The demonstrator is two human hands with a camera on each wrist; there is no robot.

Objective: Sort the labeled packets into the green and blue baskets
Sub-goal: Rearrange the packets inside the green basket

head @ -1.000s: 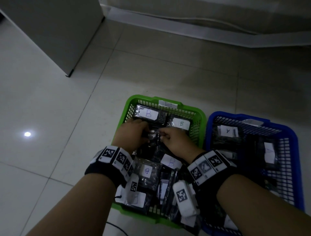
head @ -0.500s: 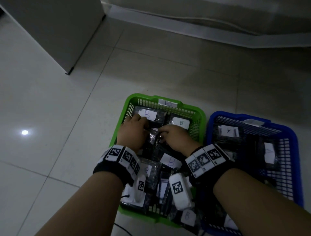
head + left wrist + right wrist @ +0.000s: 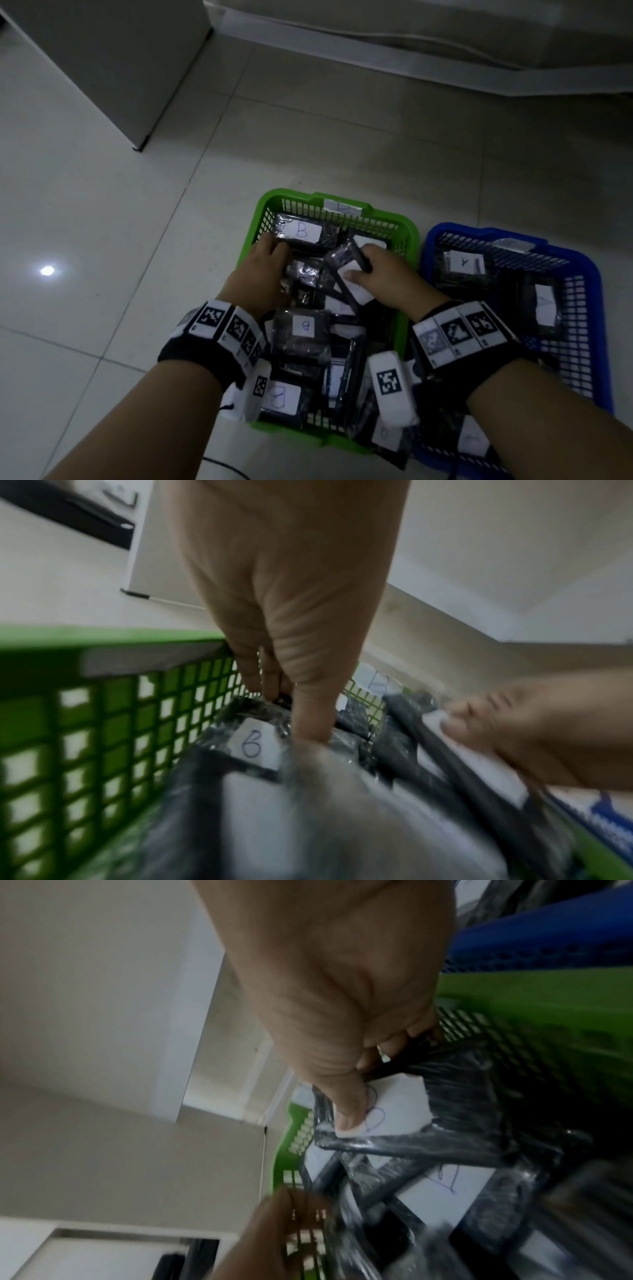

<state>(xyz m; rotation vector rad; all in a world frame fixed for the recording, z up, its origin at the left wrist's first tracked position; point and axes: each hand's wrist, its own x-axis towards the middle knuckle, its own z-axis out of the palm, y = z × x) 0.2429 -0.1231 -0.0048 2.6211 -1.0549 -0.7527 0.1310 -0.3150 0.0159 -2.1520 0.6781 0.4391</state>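
Head view: two baskets are seen side by side on a tiled floor (image 3: pixel 102 205), the green basket (image 3: pixel 409 233) on the left and the blue basket (image 3: pixel 596 291) on the right, their long rims touching or nearly so. The green basket is crowded with dark plastic packets, most bearing white labels marked B; one B packet (image 3: pixel 301 230) lies flat against the far rim. The blue basket is more thinly filled, and a packet marked A (image 3: pixel 462 262) is seen near its far edge.

A tilted packet (image 3: pixel 346 270) is gripped by the right hand (image 3: pixel 383 277) over the middle of the green basket, the thumb pressed on its white label and the fingers curled under its far edge. In the right wrist view the same packet (image 3: pixel 428 1115) is held clear of the pile beneath, with the green rim just beyond it.

The left hand (image 3: pixel 263 277) is lowered among the packets beside the left wall of the green basket. In the left wrist view its thumb is stretched onto a packet's wrap (image 3: pixel 260 739) and its fingers are curled at the packet's edge, close to the mesh wall (image 3: pixel 103 723); a pinch is suggested, though blur leaves it uncertain.

Open floor is seen to the left and beyond the baskets, up to a grey cabinet (image 3: pixel 120 68) and a skirting edge (image 3: pixel 411 65).
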